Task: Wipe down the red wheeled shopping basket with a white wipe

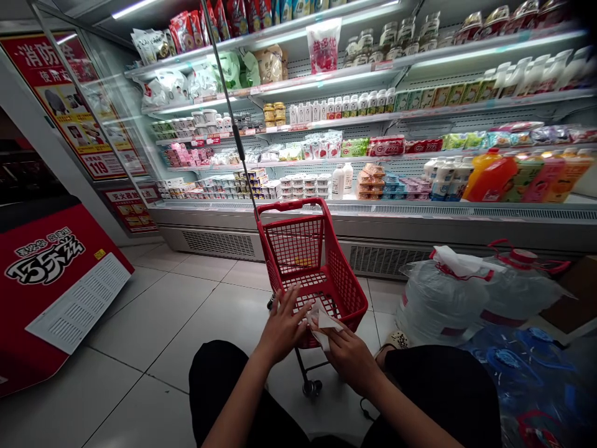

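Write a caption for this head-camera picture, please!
Right hand holds a white cloth at the rim of a small red cart, left hand beside it, before chilled shelves.

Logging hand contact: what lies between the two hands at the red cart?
A white cloth, held by the right hand, lies between it and the open left hand, over the rim of the cart; the head view shows it.

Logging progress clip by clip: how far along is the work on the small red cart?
Done: no finished part can be told apart. In hand: the right hand pinches a white wipe at the near rim of the red cart; the left hand lies spread on that rim. Left, probably: the handle and wheels, which neither hand touches.
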The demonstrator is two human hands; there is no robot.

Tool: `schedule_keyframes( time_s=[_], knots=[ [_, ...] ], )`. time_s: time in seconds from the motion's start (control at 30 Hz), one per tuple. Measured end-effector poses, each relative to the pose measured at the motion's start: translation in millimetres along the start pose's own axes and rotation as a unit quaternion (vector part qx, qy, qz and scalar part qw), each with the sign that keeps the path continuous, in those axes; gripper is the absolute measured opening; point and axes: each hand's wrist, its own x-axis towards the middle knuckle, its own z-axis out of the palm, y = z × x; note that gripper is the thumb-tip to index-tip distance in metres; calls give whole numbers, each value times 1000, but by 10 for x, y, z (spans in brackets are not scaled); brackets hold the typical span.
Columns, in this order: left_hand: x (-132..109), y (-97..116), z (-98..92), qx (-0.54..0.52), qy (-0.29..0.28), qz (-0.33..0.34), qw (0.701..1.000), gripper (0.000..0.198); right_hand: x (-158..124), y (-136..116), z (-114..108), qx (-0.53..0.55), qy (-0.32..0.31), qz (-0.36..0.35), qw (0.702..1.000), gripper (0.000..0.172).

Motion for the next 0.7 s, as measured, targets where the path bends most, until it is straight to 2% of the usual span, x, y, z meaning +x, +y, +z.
schedule_keyframes(
  time_s=[0.07, 0.17, 0.33, 0.4, 0.47, 0.53, 0.7],
  knots=[
    [-9, 145, 54, 13, 1, 24, 1000, 59, -10, 44, 19, -3, -1, -3, 1000, 71],
    [-13, 268, 124, 14, 5, 15, 1000, 64, -101, 228, 24, -18, -5, -14, 1000, 70],
    [17, 230, 141, -1, -10, 1, 1000, 74, -378, 681, -54, -68, 12, 39, 997, 67],
    [33, 223, 141, -10, -16, 1, 1000, 79, -439, 762, -73, -84, 27, 78, 993, 64],
    [54, 247, 154, -19, -22, 1, 1000, 85, -418, 718, -40, -84, 41, 106, 990, 61],
    [81, 293, 180, -26, -28, -2, 999, 90, -312, 560, 54, -73, 46, 111, 990, 57],
    [113, 393, 229, -20, -24, -36, 999, 96, 37, 89, 317, -52, 51, 68, 995, 58]
  ],
)
